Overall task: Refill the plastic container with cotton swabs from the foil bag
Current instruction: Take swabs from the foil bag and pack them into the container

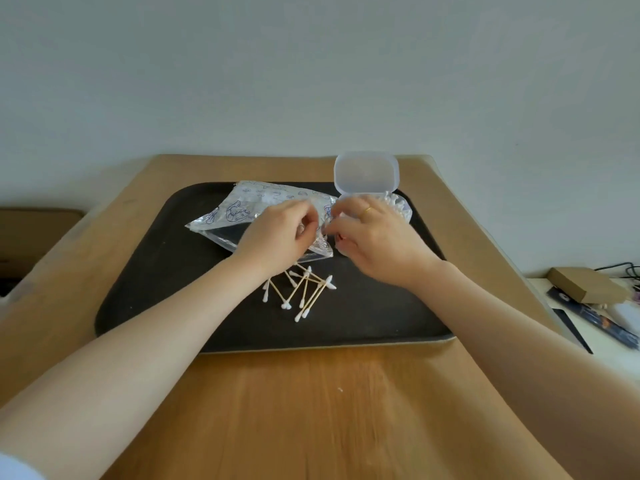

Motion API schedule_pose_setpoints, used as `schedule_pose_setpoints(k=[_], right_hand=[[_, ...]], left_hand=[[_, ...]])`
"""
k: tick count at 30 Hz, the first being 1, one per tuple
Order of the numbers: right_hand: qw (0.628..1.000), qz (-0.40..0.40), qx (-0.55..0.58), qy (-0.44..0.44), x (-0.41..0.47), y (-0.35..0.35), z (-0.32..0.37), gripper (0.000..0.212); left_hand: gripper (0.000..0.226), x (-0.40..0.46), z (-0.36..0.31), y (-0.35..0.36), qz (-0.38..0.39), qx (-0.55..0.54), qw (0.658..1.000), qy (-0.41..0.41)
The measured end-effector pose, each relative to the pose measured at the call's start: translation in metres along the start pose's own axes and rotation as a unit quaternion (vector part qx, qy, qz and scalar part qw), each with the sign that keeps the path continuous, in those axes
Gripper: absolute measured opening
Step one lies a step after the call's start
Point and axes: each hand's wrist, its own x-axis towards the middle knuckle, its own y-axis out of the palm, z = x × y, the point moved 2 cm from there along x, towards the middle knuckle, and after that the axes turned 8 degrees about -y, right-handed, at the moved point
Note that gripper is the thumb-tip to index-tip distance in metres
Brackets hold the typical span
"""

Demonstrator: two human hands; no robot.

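Left hand (277,233) grip: pinching foil bag (242,211) edge. Right hand (375,233) grip: fingers curled at bag mouth, contents unclear. Plastic container (366,174) open, behind right hand. Loose cotton swabs (301,292) on tray (156,271), worktop (311,410).

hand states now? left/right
Left hand: fingers curled, pinching the foil bag.
Right hand: fingers curled at the bag's edge; hold cannot be told.
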Motion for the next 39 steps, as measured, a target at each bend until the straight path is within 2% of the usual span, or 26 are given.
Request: schedule_pose_setpoints(k=[2,4,5,9,12,14,17,21,27,32,35,39], right_hand=[[0.992,0.106,0.043,-0.058,0.005,0.003,0.024,0.034],[0.975,0.212,0.032,-0.067,0.005,0.015,0.037,0.051],[0.970,0.238,0.015,-0.056,0.007,0.019,0.042,0.057],[0.972,0.235,0.013,0.024,0.014,0.026,0.046,0.063],[0.968,0.240,0.039,0.053,0.020,0.032,0.050,0.053],[0.967,0.241,0.063,0.054,0.025,0.034,0.054,0.043],[0.967,0.242,0.079,0.027,0.030,0.033,0.058,0.032],[0.966,0.257,0.026,-0.005,0.031,0.032,0.062,0.023],[0.949,0.301,-0.089,-0.014,0.033,0.036,0.073,0.020],[0.937,0.328,-0.112,0.040,0.035,0.031,0.075,0.020],[0.931,0.341,-0.096,0.083,0.024,0.023,0.063,0.018],[0.923,0.352,-0.065,0.141,0.008,0.016,0.040,0.019]], left_hand=[[0.008,-0.014,0.011,-0.008,0.052,0.032,0.997,-0.042],[0.015,-0.027,0.021,-0.012,0.115,0.086,0.983,-0.111],[0.021,-0.033,0.025,-0.014,0.130,0.115,0.975,-0.141],[0.063,-0.050,0.026,-0.008,0.140,0.254,0.938,-0.189],[0.079,-0.051,0.023,0.001,0.175,0.263,0.926,-0.207],[0.077,-0.049,0.022,0.005,0.198,0.244,0.928,-0.201],[0.059,-0.046,0.022,0.003,0.230,0.211,0.936,-0.160],[0.039,-0.050,0.025,-0.005,0.248,0.154,0.946,-0.138],[0.016,-0.052,0.022,0.003,0.217,0.228,0.941,-0.124],[0.015,-0.047,0.017,0.011,0.235,0.240,0.936,-0.104],[0.026,-0.046,0.016,0.008,0.246,0.215,0.938,-0.118],[0.037,-0.046,0.010,0.013,0.210,0.197,0.948,-0.134]])
